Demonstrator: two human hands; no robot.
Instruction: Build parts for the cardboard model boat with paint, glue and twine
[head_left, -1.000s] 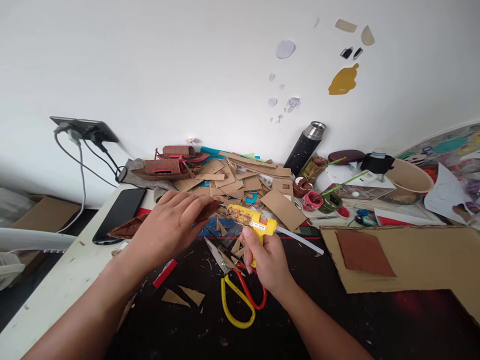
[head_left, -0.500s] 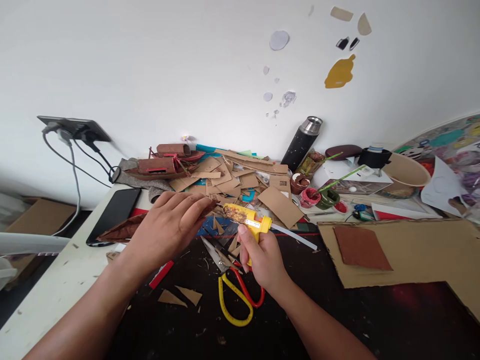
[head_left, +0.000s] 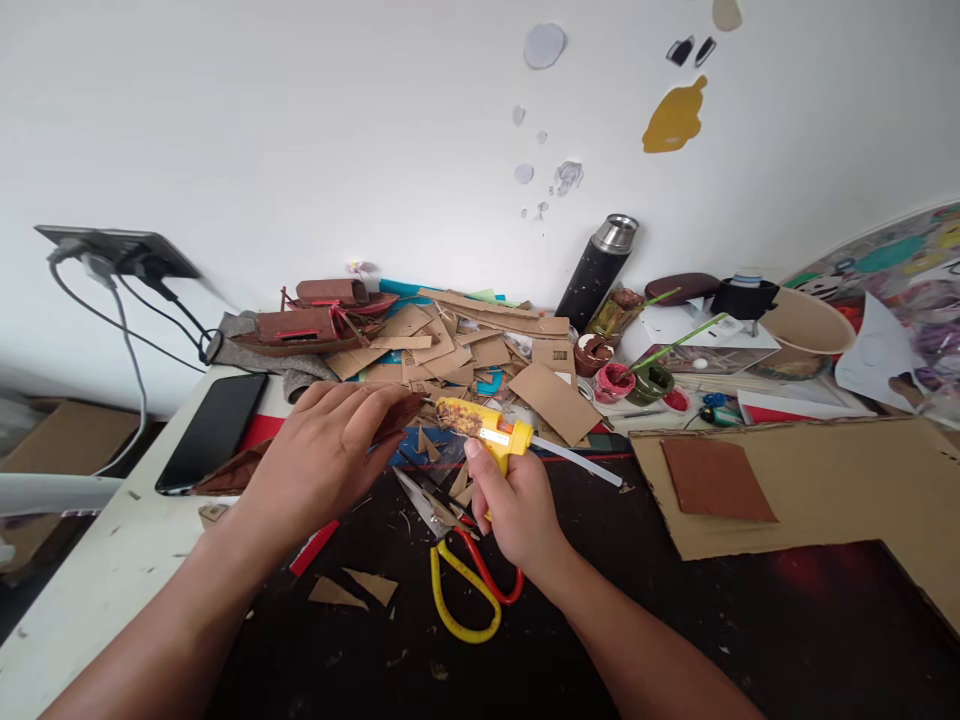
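Observation:
My left hand (head_left: 330,435) is closed around a brown-painted cardboard boat hull (head_left: 397,418), whose other end shows to the left behind my wrist. Most of the hull is hidden by the hand. In my right hand (head_left: 514,500) is a yellow hot glue gun (head_left: 469,420), its body stained with brown paint. A pale glue stick (head_left: 577,462) sticks out of its back. The gun's nozzle points left and meets or nearly meets the hull's right end. Below the hands lie scissors (head_left: 465,600) with one yellow and one red handle.
Cardboard scraps (head_left: 450,350) are heaped at the back, beside brown model boats (head_left: 300,325). A black thermos (head_left: 596,270) leans near open paint jars (head_left: 615,382). On the right, a cardboard sheet (head_left: 825,480) carries a brown square (head_left: 716,480). A phone (head_left: 210,430) lies on the left.
The camera view has shifted slightly, so the whole scene sits further left and higher. The hull's left end has dipped a little; both hands keep their holds.

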